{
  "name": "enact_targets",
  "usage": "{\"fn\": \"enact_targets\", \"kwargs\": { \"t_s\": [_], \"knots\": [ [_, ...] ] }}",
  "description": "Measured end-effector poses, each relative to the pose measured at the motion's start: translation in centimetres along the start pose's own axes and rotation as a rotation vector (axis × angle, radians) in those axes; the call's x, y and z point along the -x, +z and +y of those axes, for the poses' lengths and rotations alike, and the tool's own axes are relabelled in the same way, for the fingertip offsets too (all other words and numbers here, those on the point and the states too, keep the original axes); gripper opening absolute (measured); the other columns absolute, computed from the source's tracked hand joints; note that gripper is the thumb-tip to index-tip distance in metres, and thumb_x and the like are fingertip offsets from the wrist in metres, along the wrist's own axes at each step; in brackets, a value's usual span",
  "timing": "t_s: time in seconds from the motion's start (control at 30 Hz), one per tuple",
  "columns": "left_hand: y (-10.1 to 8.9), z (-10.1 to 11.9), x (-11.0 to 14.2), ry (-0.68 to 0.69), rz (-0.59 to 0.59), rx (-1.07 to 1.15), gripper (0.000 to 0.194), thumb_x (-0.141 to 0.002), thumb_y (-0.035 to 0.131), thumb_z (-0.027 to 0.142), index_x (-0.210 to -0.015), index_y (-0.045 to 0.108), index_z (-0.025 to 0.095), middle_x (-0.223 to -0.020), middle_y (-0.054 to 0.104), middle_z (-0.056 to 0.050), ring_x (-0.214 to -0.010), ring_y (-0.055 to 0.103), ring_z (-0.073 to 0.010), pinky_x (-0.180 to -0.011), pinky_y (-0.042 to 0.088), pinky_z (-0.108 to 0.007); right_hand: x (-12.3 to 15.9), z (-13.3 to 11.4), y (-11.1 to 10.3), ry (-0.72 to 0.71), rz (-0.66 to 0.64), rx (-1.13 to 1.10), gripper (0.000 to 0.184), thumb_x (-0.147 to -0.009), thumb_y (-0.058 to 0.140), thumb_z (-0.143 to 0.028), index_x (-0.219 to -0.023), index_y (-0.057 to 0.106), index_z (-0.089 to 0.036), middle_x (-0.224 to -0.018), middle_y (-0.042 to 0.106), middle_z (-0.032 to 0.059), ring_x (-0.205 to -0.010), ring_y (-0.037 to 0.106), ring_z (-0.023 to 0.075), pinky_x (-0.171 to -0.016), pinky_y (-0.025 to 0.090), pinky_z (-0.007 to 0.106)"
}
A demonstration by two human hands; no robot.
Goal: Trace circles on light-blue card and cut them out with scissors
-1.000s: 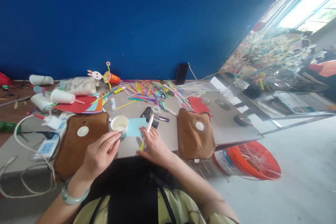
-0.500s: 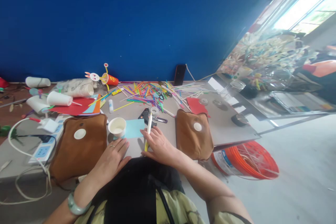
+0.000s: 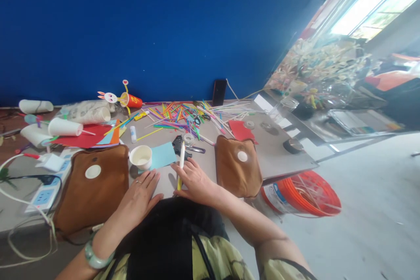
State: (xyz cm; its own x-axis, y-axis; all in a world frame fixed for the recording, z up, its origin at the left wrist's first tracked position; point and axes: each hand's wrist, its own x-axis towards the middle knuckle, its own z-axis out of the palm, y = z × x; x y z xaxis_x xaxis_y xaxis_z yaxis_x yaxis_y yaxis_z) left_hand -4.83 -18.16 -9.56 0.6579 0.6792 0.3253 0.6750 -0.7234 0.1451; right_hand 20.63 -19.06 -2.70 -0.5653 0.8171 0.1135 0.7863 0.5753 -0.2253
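My left hand (image 3: 139, 196) lies flat on the grey table (image 3: 278, 157) with fingers stretched out, just below a white paper cup (image 3: 141, 156). A light blue card (image 3: 162, 155) lies to the right of the cup. My right hand (image 3: 194, 180) is closed around a yellow-and-white pencil (image 3: 180, 165) that points up toward the card's lower right corner. A brown pouch (image 3: 88, 183) sits left of my left hand and another brown pouch (image 3: 236, 166) right of my right hand.
Several coloured straws (image 3: 183, 117), scissors (image 3: 192, 148), tape rolls and red paper (image 3: 239, 130) lie farther back. Paper cups (image 3: 64, 127), a rabbit cup craft (image 3: 126, 98) and a power strip (image 3: 46, 188) with cables are at left. An orange-rimmed bucket (image 3: 303, 199) stands on the floor at right.
My left hand dropped from a raised, loosely curled pose to flat on the table. My right hand with the pencil stayed near the blue card. The view shifted slightly.
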Motion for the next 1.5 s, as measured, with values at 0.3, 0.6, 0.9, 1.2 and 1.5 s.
{"fn": "enact_targets", "kwargs": {
  "t_s": [0.3,0.6,0.9,1.2,1.5],
  "knots": [
    [-0.2,-0.2,-0.1,-0.019,-0.026,0.017,0.052,-0.099,0.049,0.046,-0.140,0.051,0.014,-0.139,0.060,-0.016,-0.132,0.053,-0.0338,-0.109,0.047,-0.052,0.1,0.1,0.0,-0.003,0.004,0.013,0.079,-0.080,0.079,-0.044,-0.143,0.043,-0.011,-0.116,0.068,0.0176,-0.115,0.059,0.0333,-0.111,0.038,0.051],
    [0.2,0.2,0.1,-0.052,0.004,-0.013,0.052,-0.100,0.046,0.044,-0.143,0.050,0.015,-0.148,0.052,-0.019,-0.135,0.051,-0.0355,-0.108,0.047,-0.054,0.0,-0.1,0.0,-0.002,0.001,-0.037,0.071,-0.081,0.077,-0.041,-0.139,0.046,-0.012,-0.119,0.067,0.0175,-0.115,0.059,0.0322,-0.112,0.039,0.052],
    [0.6,0.7,-0.3,-0.087,-0.024,-0.079,0.053,-0.101,0.042,0.047,-0.139,0.054,0.012,-0.144,0.056,-0.021,-0.132,0.052,-0.0379,-0.105,0.045,-0.055,0.0,-0.2,0.2,-0.005,-0.010,-0.066,0.075,-0.080,0.078,-0.037,-0.142,0.043,-0.012,-0.127,0.065,0.0192,-0.123,0.056,0.0335,-0.114,0.037,0.052],
    [0.6,1.7,-0.9,-0.161,-0.070,-0.125,0.053,-0.099,0.047,0.046,-0.140,0.053,0.014,-0.146,0.054,-0.020,-0.133,0.050,-0.0387,-0.104,0.043,-0.056,0.2,-0.1,0.8,-0.002,-0.005,-0.057,0.075,-0.080,0.078,-0.035,-0.141,0.044,-0.010,-0.130,0.063,0.0222,-0.123,0.058,0.0349,-0.114,0.037,0.056],
    [0.5,1.5,-0.8,-0.171,-0.056,-0.075,0.052,-0.098,0.050,0.047,-0.140,0.053,0.016,-0.146,0.054,-0.020,-0.133,0.051,-0.0356,-0.106,0.041,-0.053,0.1,-0.2,1.0,-0.027,0.038,-0.057,0.073,-0.080,0.078,-0.034,-0.141,0.045,-0.012,-0.126,0.064,0.0215,-0.119,0.059,0.0352,-0.111,0.042,0.057]
  ]
}}
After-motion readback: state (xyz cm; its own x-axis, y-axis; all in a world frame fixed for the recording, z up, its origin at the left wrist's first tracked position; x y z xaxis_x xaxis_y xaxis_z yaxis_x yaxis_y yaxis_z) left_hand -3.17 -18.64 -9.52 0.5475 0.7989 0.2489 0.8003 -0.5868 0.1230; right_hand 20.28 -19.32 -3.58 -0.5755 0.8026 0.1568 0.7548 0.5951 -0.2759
